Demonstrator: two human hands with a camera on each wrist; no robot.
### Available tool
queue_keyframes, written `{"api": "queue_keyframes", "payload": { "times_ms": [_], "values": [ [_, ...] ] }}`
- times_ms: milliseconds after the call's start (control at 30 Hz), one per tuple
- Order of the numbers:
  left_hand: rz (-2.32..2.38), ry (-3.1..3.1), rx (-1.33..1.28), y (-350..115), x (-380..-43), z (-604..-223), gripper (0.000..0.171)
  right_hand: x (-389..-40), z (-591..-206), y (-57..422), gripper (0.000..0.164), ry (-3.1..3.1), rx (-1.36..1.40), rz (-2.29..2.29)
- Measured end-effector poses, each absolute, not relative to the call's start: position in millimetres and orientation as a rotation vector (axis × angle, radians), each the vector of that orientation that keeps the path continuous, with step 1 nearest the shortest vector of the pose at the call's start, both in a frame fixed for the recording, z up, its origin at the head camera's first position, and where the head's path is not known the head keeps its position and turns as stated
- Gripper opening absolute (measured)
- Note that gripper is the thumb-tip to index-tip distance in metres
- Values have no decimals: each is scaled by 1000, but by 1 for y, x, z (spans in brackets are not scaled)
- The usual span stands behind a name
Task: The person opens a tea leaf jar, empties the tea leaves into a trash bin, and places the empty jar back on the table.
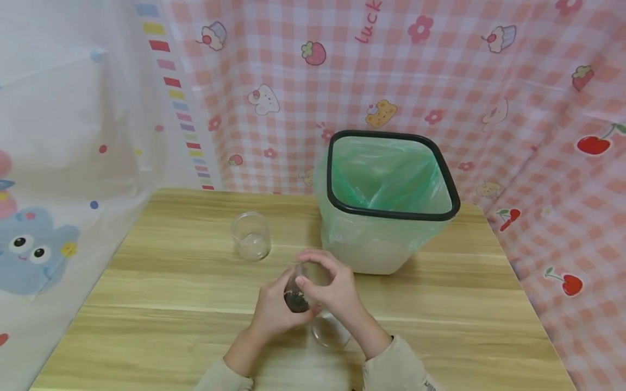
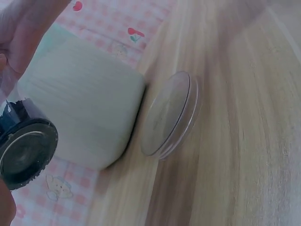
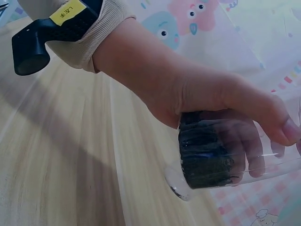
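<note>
Both hands hold a clear cup (image 1: 296, 301) with dark stuff packed in its bottom, tilted over the table. My left hand (image 1: 275, 308) wraps round its lower, dark part; in the right wrist view the dark layer (image 3: 204, 153) shows through the wall beside the left fingers. Higher up, my right hand (image 1: 338, 289) grips the clear end between thumb and fingers. Whether a second clear piece meets the cup there, I cannot tell. Below the hands, a shallow clear round lid or dish (image 2: 167, 115) rests on the table.
Another clear cup (image 1: 251, 237) stands upright, back left of the hands. A pale bin (image 1: 376, 252) with a black rim and green liner bag stands at the back right of the wooden table (image 1: 161, 293). A pink checked curtain (image 1: 288, 125) hangs behind.
</note>
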State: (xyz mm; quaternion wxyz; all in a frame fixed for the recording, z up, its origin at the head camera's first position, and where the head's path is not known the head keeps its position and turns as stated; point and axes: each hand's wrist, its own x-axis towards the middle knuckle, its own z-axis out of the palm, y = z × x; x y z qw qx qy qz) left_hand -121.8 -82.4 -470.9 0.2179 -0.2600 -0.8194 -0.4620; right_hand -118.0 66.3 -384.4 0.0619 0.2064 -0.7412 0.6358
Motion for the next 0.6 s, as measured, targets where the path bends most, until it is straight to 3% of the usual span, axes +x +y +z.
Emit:
{"api": "queue_keyframes", "payload": {
  "times_ms": [600],
  "values": [
    [-1770,-2388,-800,-88,-120,-462,44,-133,-409,74,21,-2087,911,1986]
  ]
}}
